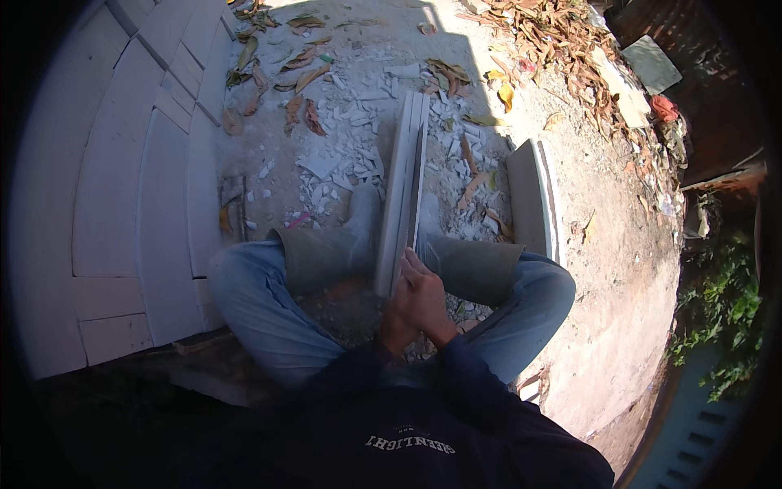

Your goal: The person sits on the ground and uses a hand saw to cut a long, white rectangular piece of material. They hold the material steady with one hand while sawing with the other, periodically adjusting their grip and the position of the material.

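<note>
Several long, pale grey slabs (397,179) stand on edge together between my boots, with a dark gap running along their length. Both my hands are close together at their near right side. My right hand (426,297) is closed, its fingertips pressed together against the slab edge; whatever it may hold does not show. Tucked in beside it, my left hand (395,318) lies near the slabs' near end, its fingers mostly hidden. Dusty grey boots (364,220) flank the slabs.
Stacked pale slabs (106,171) form a wall on my left. To the right, another few slabs (528,196) stand on edge. White chips (326,167) litter the dusty ground ahead. Dry leaves (538,37) are heaped farther off, and a green plant (717,285) grows at far right.
</note>
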